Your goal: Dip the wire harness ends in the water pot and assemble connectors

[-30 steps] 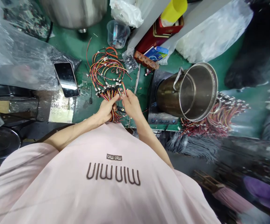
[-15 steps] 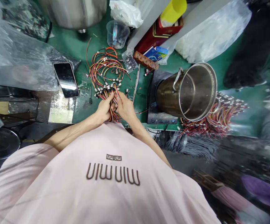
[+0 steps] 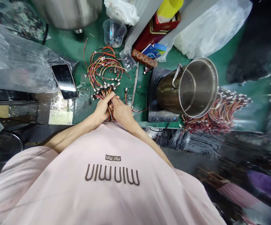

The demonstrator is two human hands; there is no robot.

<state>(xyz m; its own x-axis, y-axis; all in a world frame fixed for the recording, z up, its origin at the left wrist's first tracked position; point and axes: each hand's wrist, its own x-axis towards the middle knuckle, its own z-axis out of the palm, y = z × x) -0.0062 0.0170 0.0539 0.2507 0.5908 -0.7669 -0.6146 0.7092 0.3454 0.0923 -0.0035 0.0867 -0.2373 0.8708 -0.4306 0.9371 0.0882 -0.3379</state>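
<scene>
My left hand (image 3: 102, 109) is closed round a bundle of red, yellow and black wires (image 3: 103, 93) with small metal-tipped ends, at the near edge of the green table (image 3: 79, 47). My right hand (image 3: 121, 112) presses against the same bundle from the right, fingers pinched on its wires. Beyond the hands a loose coil of the same wires (image 3: 103, 67) lies on the table. One loose wire with a metal end (image 3: 127, 93) lies just right of the hands.
A phone (image 3: 64, 80) lies at the left beside crumpled clear plastic (image 3: 13, 59). A steel pot (image 3: 191, 89) stands tilted on a black hotplate (image 3: 160, 114) at the right, with more wire bundles (image 3: 219, 117) behind it. A plastic cup (image 3: 114, 31), red box (image 3: 160, 26) and small parts bag (image 3: 127, 59) sit further back.
My right hand has drawn in leftward from beside the bundle and closed onto it next to my left hand. Both hands sit slightly nearer my body.
</scene>
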